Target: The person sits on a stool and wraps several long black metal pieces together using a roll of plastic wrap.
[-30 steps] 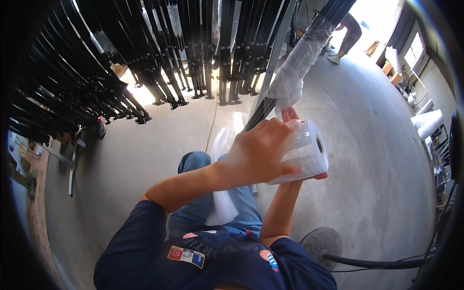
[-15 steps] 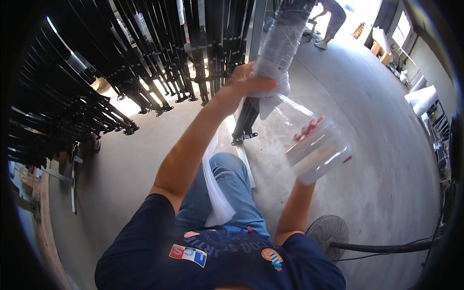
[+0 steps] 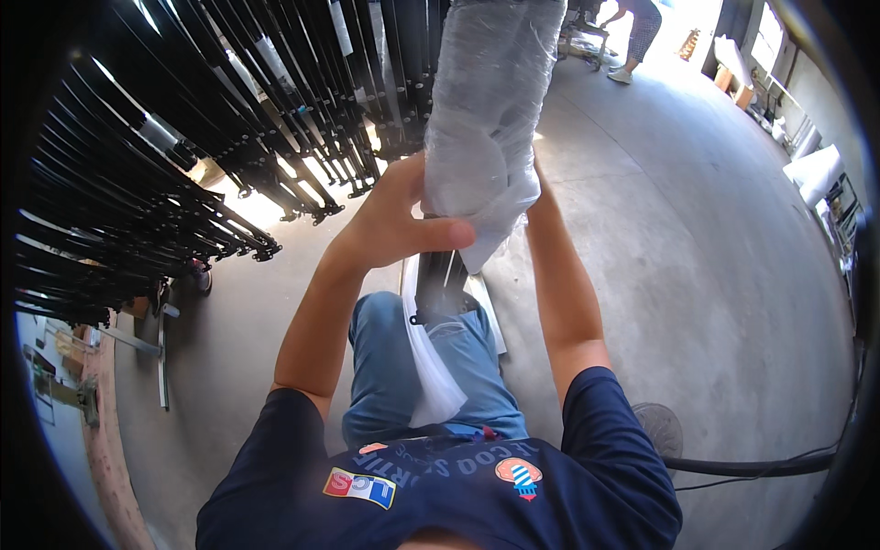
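A long bundle wrapped in clear stretch film (image 3: 495,101) stands tilted in front of me, a loose film tail at its lower end. Dark bar ends (image 3: 442,280) poke out below the wrapping. Against the bundle's lower left side is my left hand (image 3: 390,215), thumb across the front and fingers curling behind. My right forearm (image 3: 564,275) reaches up along the bundle's right side; that hand is hidden behind it. No film roll shows now. A white strip of thin sheet (image 3: 428,371) hangs over my jeans.
Many black metal bars (image 3: 275,101) stand in rows at the left. A round fan-like base (image 3: 658,429) with a black hose (image 3: 752,466) is on the floor at right. Another person (image 3: 639,37) bends over at the far right. White rolls (image 3: 816,174) lie along the right wall.
My right hand, with the film roll in it, has gone from the open floor side to behind the bundle. The bundle now sits nearer and more to the left.
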Action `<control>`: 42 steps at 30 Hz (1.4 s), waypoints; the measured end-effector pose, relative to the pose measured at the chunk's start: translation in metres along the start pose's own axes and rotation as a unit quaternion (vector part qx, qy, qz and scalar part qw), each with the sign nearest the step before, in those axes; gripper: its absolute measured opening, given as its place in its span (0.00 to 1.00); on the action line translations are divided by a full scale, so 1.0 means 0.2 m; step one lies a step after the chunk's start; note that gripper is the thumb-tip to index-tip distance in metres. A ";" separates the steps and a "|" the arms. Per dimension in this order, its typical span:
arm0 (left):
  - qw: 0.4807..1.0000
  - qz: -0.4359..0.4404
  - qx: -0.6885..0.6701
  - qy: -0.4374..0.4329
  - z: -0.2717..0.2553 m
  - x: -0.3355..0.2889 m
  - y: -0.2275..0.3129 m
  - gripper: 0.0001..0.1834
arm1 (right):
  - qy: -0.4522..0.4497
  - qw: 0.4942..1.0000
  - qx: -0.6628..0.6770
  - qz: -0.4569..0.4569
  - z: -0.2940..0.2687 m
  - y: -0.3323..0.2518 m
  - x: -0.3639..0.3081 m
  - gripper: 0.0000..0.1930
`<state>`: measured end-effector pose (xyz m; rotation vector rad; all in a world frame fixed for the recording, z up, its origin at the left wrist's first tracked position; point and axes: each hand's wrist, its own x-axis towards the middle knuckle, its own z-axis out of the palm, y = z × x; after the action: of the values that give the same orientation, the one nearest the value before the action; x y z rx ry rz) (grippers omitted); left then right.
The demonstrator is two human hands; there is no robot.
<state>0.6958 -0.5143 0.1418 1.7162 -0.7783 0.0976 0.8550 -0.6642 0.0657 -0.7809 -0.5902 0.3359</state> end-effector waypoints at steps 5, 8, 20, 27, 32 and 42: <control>0.999 0.033 0.006 0.017 0.01 -0.02 0.01 0.40 | -0.106 0.982 -0.081 -0.131 0.01 0.23 0.04 0.25; 0.984 0.131 0.043 0.114 0.01 -0.04 0.03 0.43 | -0.012 0.993 0.087 -0.080 0.18 0.15 -0.13 0.26; 0.956 0.133 0.200 0.171 0.12 0.04 0.06 0.06 | 0.186 0.905 -0.197 -0.328 0.04 -0.58 -0.65 0.36; 0.951 0.123 0.122 0.256 0.21 0.06 0.03 0.04 | 0.244 0.906 -0.202 -0.279 -0.12 -0.58 -0.42 0.31; 0.935 0.172 0.144 0.276 0.22 0.06 0.03 0.06 | 0.246 0.886 -0.320 -0.229 -0.16 -0.36 -0.16 0.41; 0.945 0.144 -0.102 0.276 0.18 0.09 0.03 0.32 | 0.223 0.943 -0.220 -0.113 0.09 -0.07 -0.03 0.31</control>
<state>0.6948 -0.5543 0.1444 1.2744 -0.5847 0.6493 0.8394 -0.6658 0.0834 -1.1668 -0.3195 -0.1953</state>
